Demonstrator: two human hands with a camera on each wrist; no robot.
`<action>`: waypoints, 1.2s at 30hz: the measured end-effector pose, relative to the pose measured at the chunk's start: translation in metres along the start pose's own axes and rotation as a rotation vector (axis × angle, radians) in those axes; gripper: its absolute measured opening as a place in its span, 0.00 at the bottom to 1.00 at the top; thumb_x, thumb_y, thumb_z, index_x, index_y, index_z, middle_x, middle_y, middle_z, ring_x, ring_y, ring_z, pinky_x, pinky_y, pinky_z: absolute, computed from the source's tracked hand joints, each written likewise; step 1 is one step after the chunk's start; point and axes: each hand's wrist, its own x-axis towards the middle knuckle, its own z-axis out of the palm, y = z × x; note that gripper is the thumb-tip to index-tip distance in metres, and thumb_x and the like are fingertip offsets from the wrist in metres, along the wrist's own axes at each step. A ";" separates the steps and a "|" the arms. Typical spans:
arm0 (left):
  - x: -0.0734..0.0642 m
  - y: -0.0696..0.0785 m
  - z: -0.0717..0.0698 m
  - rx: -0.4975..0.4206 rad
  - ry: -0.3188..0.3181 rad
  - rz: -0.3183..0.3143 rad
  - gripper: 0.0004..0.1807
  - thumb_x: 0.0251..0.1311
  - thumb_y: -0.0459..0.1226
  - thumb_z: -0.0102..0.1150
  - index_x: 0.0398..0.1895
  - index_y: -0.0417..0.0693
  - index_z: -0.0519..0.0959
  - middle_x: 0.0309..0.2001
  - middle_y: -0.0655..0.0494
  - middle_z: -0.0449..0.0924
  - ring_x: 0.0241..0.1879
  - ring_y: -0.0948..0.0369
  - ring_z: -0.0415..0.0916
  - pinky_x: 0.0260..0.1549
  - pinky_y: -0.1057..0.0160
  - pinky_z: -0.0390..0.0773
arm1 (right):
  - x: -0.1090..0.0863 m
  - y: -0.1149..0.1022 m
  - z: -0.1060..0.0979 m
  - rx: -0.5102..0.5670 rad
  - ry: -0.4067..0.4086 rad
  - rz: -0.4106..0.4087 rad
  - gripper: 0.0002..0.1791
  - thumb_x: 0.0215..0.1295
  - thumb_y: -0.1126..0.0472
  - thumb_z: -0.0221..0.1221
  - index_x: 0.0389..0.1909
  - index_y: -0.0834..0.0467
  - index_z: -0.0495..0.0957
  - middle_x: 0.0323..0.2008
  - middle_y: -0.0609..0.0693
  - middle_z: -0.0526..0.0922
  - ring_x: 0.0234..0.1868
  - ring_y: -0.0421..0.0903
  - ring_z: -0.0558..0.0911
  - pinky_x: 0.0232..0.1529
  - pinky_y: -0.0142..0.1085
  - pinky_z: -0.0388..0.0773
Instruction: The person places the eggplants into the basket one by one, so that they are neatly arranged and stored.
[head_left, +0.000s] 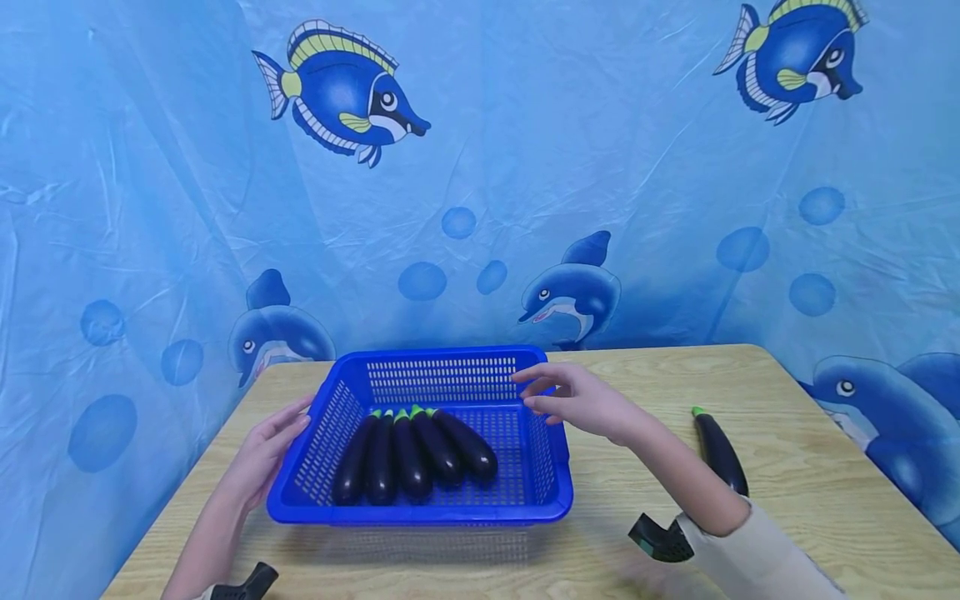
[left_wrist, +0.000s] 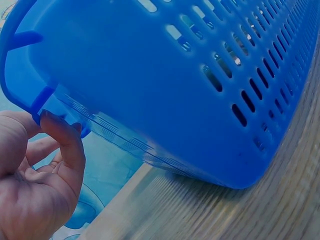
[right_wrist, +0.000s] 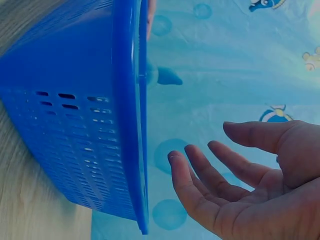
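Observation:
A blue plastic basket [head_left: 420, 515] with slotted walls stands on the table, and several dark purple eggplants [head_left: 408, 462] lie side by side in its left part, green stem ends toward the back. At the basket's left side, my left hand [head_left: 264, 450] holds the rim; in the left wrist view its curled fingers [left_wrist: 70, 145] meet the rim from below. My right hand [head_left: 577, 404] hovers by the right rim, fingers loosely bent with nothing in them. The right wrist view shows a gap between that hand [right_wrist: 250, 185] and the basket wall [right_wrist: 65, 130].
One more eggplant [head_left: 720, 450] lies on the wooden table [head_left: 817, 467] to the right, partly hidden behind my right forearm. A blue sheet [head_left: 480, 167] printed with fish and dolphins hangs behind the table's far edge.

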 end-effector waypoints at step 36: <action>0.002 0.000 0.000 -0.002 0.029 -0.039 0.26 0.85 0.43 0.44 0.81 0.51 0.62 0.51 0.67 0.86 0.48 0.64 0.86 0.46 0.60 0.88 | -0.062 0.067 -0.051 0.031 0.149 0.115 0.28 0.83 0.59 0.54 0.75 0.70 0.66 0.66 0.71 0.77 0.61 0.63 0.83 0.55 0.51 0.86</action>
